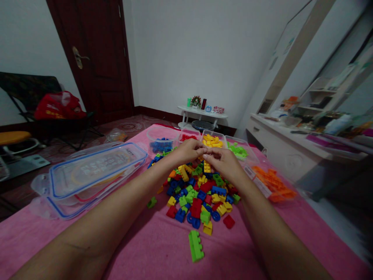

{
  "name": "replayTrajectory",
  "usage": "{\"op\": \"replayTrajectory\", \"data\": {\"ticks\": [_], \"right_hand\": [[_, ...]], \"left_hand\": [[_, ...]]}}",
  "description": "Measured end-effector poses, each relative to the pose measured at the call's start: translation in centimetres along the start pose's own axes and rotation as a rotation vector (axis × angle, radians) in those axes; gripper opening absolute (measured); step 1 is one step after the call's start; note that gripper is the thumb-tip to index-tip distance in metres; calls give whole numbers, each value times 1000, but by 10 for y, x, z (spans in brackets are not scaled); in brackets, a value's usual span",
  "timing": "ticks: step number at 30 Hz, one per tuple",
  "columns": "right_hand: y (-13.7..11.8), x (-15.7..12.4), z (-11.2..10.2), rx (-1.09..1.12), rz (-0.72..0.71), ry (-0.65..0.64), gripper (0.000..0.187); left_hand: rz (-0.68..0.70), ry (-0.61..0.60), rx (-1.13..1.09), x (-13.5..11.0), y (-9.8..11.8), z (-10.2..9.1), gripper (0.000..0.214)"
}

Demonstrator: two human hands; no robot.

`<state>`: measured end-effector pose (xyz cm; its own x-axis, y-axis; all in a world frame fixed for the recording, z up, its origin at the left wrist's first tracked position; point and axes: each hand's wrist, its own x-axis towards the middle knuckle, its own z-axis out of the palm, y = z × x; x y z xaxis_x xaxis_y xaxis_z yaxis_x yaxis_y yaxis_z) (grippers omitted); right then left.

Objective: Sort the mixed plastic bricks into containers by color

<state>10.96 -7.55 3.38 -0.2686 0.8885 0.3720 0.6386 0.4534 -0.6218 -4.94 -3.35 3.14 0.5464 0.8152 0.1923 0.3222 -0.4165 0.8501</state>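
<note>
Both my hands meet above a pile of coloured plastic bricks (201, 196) on the pink cloth (151, 249). My left hand (186, 151) is closed, its fingertips pinched against my right hand. My right hand (223, 161) is closed too, and a yellow brick (207, 166) hangs under its fingers. I cannot tell whether the left fingers grip the same brick. Behind my hands stand clear tubs: blue bricks (161, 144), red bricks (189, 137), yellow bricks (212, 140), green bricks (239, 149). A long green brick (196, 245) lies alone near me.
A stack of clear lids with blue rims (96, 171) lies to the left. An orange-brick tub (272, 182) sits to the right. Beyond are a dark door (96, 58), a folding chair with a red bag (58, 105), a small white table (202, 112) and a white dresser (291, 144).
</note>
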Motion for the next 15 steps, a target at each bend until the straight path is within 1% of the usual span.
{"op": "replayTrajectory", "data": {"ticks": [4, 10, 12, 15], "right_hand": [[1, 0, 0, -2, -13, -2, 24], [2, 0, 0, -4, -22, 0, 27], [3, 0, 1, -20, -23, 5, 27], [5, 1, 2, -29, -41, 4, 26]], "left_hand": [[-7, 1, -19, -1, 1, 0, 32], [30, 18, -34, -1, 0, 1, 29], [45, 19, -63, 0, -1, 2, 28], [33, 19, -119, 0, -1, 3, 26]]}}
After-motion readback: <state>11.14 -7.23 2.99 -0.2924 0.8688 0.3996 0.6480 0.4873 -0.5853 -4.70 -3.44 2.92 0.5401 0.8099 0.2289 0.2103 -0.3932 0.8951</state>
